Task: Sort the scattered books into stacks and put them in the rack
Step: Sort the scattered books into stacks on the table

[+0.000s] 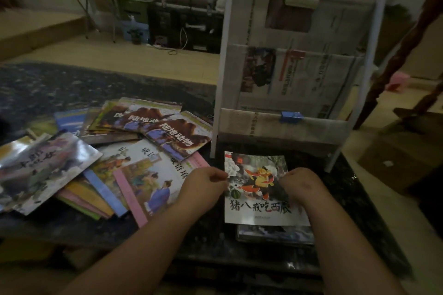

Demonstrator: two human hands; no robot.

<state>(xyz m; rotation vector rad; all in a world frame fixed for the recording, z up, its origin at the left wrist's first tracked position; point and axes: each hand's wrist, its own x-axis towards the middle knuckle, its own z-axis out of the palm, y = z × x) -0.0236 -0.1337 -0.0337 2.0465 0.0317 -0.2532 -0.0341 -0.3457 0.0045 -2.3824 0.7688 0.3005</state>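
Observation:
A white picture book (pixel 257 208) with a red and yellow cartoon figure lies on top of a small stack on the dark table, right in front of the rack. My left hand (pixel 203 187) pinches its left edge and my right hand (pixel 303 185) grips its right side with curled fingers. Under it, the edge of another book (pixel 275 235) sticks out. Left of my hands, several scattered picture books (pixel 148 170) overlap in a loose pile. The white metal rack (pixel 287 124) stands just behind the stack, its tiers lined with newspaper.
The dark patterned table top (pixel 72 86) runs left and back. A blue clip (pixel 291 117) sits on the rack's lowest tier. A dark wooden post (pixel 402 55) leans at the right. Cardboard boxes (pixel 393 158) stand on the floor to the right of the table.

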